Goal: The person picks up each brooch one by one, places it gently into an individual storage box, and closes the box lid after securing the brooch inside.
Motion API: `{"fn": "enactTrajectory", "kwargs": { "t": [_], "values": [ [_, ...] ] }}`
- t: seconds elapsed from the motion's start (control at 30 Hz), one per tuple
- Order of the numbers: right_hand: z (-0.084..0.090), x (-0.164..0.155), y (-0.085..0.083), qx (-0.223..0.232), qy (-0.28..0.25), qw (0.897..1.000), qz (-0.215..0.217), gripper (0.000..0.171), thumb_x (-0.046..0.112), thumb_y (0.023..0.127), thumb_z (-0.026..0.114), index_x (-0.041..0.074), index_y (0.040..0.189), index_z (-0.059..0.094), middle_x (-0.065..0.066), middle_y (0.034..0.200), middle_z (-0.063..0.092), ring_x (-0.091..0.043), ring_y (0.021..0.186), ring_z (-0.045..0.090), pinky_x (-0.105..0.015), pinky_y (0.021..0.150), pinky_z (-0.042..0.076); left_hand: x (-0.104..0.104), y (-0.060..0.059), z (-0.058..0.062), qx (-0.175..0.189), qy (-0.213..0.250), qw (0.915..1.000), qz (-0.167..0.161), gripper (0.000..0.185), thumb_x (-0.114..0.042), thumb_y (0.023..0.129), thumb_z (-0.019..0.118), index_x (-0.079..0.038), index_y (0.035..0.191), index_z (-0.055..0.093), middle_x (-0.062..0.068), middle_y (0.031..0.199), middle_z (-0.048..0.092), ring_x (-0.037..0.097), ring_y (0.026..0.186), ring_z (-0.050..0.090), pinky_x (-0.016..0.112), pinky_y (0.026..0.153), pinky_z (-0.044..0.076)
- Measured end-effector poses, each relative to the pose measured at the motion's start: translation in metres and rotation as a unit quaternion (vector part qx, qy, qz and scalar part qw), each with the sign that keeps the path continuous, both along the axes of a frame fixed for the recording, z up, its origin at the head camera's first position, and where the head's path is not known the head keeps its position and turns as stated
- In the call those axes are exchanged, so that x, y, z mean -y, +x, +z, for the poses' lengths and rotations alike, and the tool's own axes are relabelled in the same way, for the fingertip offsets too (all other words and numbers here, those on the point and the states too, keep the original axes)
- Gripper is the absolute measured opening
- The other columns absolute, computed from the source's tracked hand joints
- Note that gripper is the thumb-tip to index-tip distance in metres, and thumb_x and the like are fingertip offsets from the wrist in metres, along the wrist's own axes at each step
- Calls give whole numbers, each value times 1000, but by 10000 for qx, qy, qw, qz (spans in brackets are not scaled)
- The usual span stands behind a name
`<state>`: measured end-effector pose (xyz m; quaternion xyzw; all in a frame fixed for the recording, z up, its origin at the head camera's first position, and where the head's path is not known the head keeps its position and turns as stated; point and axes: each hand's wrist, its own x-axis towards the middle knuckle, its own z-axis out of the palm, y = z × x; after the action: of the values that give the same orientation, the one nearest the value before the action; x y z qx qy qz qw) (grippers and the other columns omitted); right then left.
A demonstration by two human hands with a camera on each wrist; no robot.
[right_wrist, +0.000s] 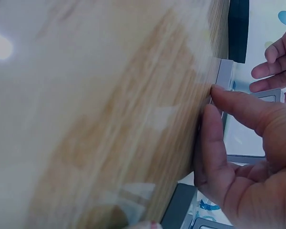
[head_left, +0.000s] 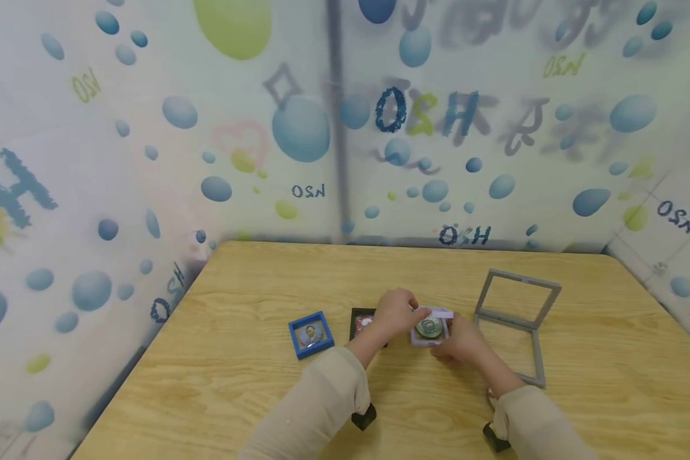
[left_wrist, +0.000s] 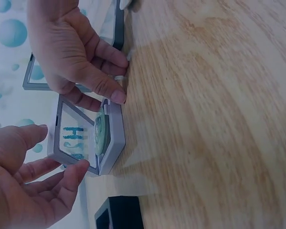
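Lilac case (left_wrist: 116, 137) sits low, right of centre in head view, lid (left_wrist: 76, 136) raised, round badge (head_left: 429, 327) inside. Right hand (head_left: 462, 340) pinches its edge, probably steadying it. Left hand (head_left: 393, 312), fingers loose, touches lid, likely controlling its angle.

We read mirror-reversed "H2O" (head_left: 423, 115) in blue and green on the white bubble-printed backdrop (head_left: 374, 169), a large blue "H" (head_left: 18, 188) at left; its grey characters (head_left: 524, 128) are too blurred to read. Blue "H" (left_wrist: 74, 130) shows in the clear pane (left_wrist: 69, 116) of a pale-lilac square hinged case (left_wrist: 116, 142).
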<state>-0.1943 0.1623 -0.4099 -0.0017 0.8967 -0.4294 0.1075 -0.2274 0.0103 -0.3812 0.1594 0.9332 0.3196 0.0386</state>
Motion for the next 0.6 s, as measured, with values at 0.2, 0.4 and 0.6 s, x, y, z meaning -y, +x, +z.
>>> {"fn": "enactTrajectory", "kwargs": {
  "t": [0.2, 0.4, 0.6],
  "values": [
    [0, -2, 0, 111, 17, 9999, -65, 57, 1, 65, 75, -15, 107, 40, -25, 92, 53, -19, 55, 57, -30, 49, 50, 0, 1, -2, 7, 93, 10000, 2, 25, -29, 82, 66, -4, 79, 66, 3, 76, 63, 10, 60, 54, 19, 50, 42],
    [1, -2, 3, 201, 48, 9997, -160, 47, 2, 67, 75, -11, 98, 42, -18, 82, 53, -19, 58, 57, -30, 51, 51, 0, 4, -10, 78, -11, 9999, -153, 28, -28, 81, 66, -8, 62, 58, -5, 52, 47, 7, 44, 37, 19, 40, 31],
    [-3, -1, 2, 207, 101, 9996, -166, 43, 1, 67, 74, -10, 95, 44, -16, 79, 54, -18, 57, 58, -29, 51, 51, -4, 8, -17, -65, -531, 9985, -106, 27, -28, 76, 71, -8, 67, 55, -4, 56, 47, 8, 47, 40, 19, 41, 32]
  ]
}}
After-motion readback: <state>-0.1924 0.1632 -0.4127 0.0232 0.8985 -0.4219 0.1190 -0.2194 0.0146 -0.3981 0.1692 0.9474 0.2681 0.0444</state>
